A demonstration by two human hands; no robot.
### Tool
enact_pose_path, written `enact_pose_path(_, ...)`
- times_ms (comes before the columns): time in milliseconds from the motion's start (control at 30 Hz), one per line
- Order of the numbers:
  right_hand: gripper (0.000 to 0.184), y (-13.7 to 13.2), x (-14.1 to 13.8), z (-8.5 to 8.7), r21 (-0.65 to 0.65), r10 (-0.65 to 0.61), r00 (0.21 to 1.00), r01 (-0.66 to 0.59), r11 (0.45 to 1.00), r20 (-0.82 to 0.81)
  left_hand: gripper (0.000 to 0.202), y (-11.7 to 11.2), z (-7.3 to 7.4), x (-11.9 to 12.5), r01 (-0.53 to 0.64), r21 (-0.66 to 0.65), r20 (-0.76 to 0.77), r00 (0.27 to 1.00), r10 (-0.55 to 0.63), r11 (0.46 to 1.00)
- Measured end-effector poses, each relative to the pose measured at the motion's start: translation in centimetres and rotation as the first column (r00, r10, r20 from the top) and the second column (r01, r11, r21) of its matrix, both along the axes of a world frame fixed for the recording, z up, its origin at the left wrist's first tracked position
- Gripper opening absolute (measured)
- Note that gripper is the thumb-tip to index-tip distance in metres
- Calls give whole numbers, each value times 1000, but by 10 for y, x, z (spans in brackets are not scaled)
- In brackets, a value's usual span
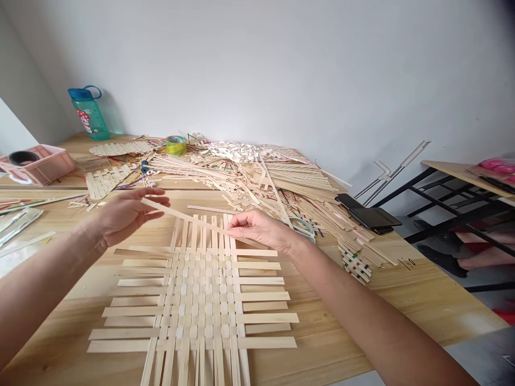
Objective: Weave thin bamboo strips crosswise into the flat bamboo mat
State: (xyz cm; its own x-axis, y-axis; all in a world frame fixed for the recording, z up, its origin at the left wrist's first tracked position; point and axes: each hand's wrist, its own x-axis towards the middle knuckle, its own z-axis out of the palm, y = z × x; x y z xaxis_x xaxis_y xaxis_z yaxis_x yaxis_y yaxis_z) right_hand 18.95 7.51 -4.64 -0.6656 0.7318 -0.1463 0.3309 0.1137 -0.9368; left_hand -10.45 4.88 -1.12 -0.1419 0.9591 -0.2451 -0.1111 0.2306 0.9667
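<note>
My right hand pinches a thin, pale wooden strip between thumb and fingers and holds it slanted above the far end of a woven mat. The strip's left end lies by my left hand, whose fingers are spread apart and not closed round it. Below both hands, the woven mat of the same pale strips lies flat on the table. Loose strip ends stick out on all its sides, and its near end runs out of view.
A heap of loose strips, scissors, a tape roll and a dark phone lie beyond. At left stand a pink basket and a teal bottle. Another person's leg shows under the right-hand table.
</note>
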Motion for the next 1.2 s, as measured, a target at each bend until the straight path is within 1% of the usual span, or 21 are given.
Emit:
enact_pose_path(67, 25, 2, 1, -2, 38, 13, 1000, -14, 999, 23, 28, 3, 6, -5, -119, 134, -79, 988, 130, 984)
enact_pose_path(100, 25, 2, 1, -3, 61, 21, 999, -24, 998, 40, 24, 2, 8, -7, -142, 232, -157, 971, 181, 962)
enact_pose_path(133, 25, 2, 1, -4, 83, 28, 998, -33, 996, 61, 20, 1, 10, -7, -117, 333, -263, 942, 211, 936)
enact_pose_path(200, 24, 1, 0, -6, 117, 33, 995, -44, 992, 91, 19, -6, 10, -2, 74, 455, -517, 833, 196, 888)
enact_pose_path(267, 24, -1, -2, -5, 126, 35, 995, -47, 991, 95, 24, -15, 3, 8, 331, 402, -727, 682, 77, 854)
enact_pose_path(300, 24, -2, -3, -4, 125, 38, 995, -49, 991, 88, 26, -19, -4, 14, 420, 342, -778, 628, 3, 841)
enact_pose_path(367, 24, -5, -5, 0, 126, 45, 997, -53, 991, 68, 23, -26, -18, 26, 577, 306, -835, 544, -77, 757)
enact_pose_path(400, 24, -7, -6, 2, 127, 50, 997, -57, 990, 60, 23, -28, -25, 32, 622, 322, -845, 529, -80, 714)
enact_pose_path(433, 24, -9, -7, 4, 127, 56, 997, -62, 990, 50, 23, -29, -31, 36, 647, 323, -850, 519, -89, 691)
enact_pose_path(467, 25, -10, -8, 6, 126, 63, 997, -67, 990, 38, 23, -30, -35, 38, 663, 322, -854, 512, -95, 676)
enact_pose_path(533, 27, -11, -8, 8, 116, 77, 997, -80, 990, 27, 21, -30, -37, 40, 664, 310, -858, 504, -101, 680)
enact_pose_path(600, 30, -11, -7, 8, 108, 91, 996, -93, 990, 25, 21, -29, -29, 36, 671, 278, -870, 480, -116, 687)
enact_pose_path(700, 33, -8, -4, 5, 61, 100, 995, -99, 993, -18, 22, -24, -10, 20, 712, 179, -887, 415, -201, 679)
enact_pose_path(800, 29, -4, -1, 1, -76, 73, 993, -81, 994, -96, 20, -16, 10, -6, 720, 59, -884, 359, -298, 691)
enact_pose_path(833, 28, -2, 0, -1, -125, 60, 992, -74, 989, -112, 22, -12, 15, -16, 724, -5, -879, 325, -348, 689)
enact_pose_path(867, 28, 0, 2, -2, -163, 45, 991, -65, 984, -122, 23, -8, 18, -26, 738, -96, -857, 280, -432, 668)
enact_pose_path(900, 28, 2, 3, -3, -189, 29, 991, -53, 981, -128, 25, -4, 21, -36, 749, -148, -825, 267, -499, 646)
enact_pose_path(933, 29, 4, 5, -3, -199, 13, 991, -39, 979, -130, 27, 1, 21, -46, 749, -157, -800, 286, -528, 644)
enact_pose_path(1000, 29, 9, 9, -4, -180, -16, 992, -6, 984, -124, 29, 9, 19, -65, 736, -184, -755, 318, -573, 651)
enact_pose_path(1067, 29, 13, 12, -5, -134, -26, 993, 11, 991, -112, 31, 15, 13, -78, 689, -222, -745, 337, -576, 690)
enact_pose_path(1200, 27, 19, 18, -5, -80, -4, 997, -2, 997, -83, 33, 18, 0, -83, 622, -321, -760, 281, -586, 714)
